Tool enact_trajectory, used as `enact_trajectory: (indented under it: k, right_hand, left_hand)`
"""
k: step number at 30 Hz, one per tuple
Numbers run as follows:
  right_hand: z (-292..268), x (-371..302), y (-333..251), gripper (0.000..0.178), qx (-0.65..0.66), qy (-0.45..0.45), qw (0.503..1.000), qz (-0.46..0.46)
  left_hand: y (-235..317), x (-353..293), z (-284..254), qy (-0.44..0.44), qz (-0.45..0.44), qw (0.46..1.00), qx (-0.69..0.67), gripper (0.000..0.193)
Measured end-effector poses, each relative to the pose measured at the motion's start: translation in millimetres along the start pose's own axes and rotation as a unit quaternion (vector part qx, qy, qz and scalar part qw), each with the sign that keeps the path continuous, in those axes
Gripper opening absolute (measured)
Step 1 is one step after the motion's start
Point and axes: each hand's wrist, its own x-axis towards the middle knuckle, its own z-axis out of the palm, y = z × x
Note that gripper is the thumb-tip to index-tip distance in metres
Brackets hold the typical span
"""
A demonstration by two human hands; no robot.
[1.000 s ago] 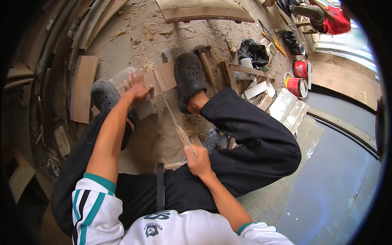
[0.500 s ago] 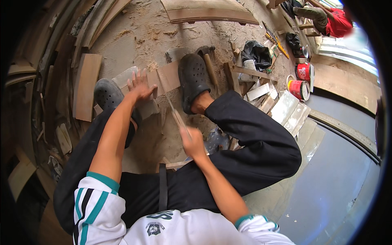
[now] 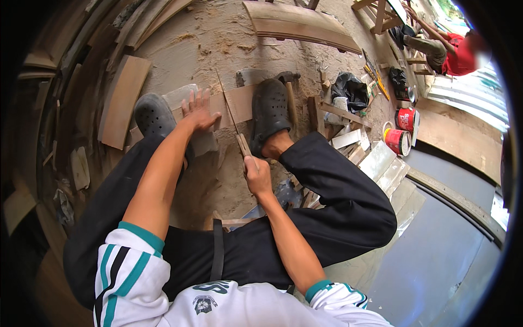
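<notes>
My right hand (image 3: 257,175) is wrapped round the wooden handle of a handsaw (image 3: 230,108), whose thin blade points away from me and lies across a flat wooden board (image 3: 238,102). Fingers spread, my left hand (image 3: 199,111) presses flat on the board, just left of the blade. The board spans between my two dark clogs; the right clog (image 3: 271,109) is on its right end. My left clog (image 3: 155,116) is beside a pale block (image 3: 181,96) near the board's left end. Part of the support under the board is hidden.
A hammer (image 3: 291,98) lies beyond my right clog. Wood scraps (image 3: 348,139), a black plastic bag (image 3: 350,91) and red cans (image 3: 397,140) are to the right. Planks (image 3: 124,101) lean at left, and a curved wooden panel (image 3: 302,24) lies ahead. A person in red (image 3: 459,54) sits at far right.
My right hand has pushed the saw forward, so more blade shows beyond the board's far edge. My left hand stays pressed on the board. The whole view has shifted slightly.
</notes>
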Motion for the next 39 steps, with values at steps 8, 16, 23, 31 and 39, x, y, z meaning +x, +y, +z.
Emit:
enact_trajectory:
  k: [8,16,23,31,39]
  right_hand:
    - [-10,-40,8,0.043,-0.039,-0.002,0.998,-0.056]
    - [-17,-67,-11,0.042,-0.039,-0.024,0.999,-0.027]
    - [2,8,-5,0.038,0.004,-0.002,1.0,0.004]
    - [-9,-41,-5,0.04,-0.031,-0.001,0.999,-0.026]
    - [-23,-61,-25,0.043,-0.01,-0.033,0.999,0.017]
  left_hand:
    - [0,-2,-2,-0.015,-0.008,1.0,0.003,0.097]
    - [-7,-5,-4,-0.035,-0.034,0.999,-0.001,0.099]
    - [0,2,0,-0.016,-0.005,1.0,0.003,0.1]
    - [-1,-3,-4,-0.014,-0.019,1.0,0.004,0.099]
    - [-11,-11,-5,-0.011,-0.023,1.0,0.005,0.099]
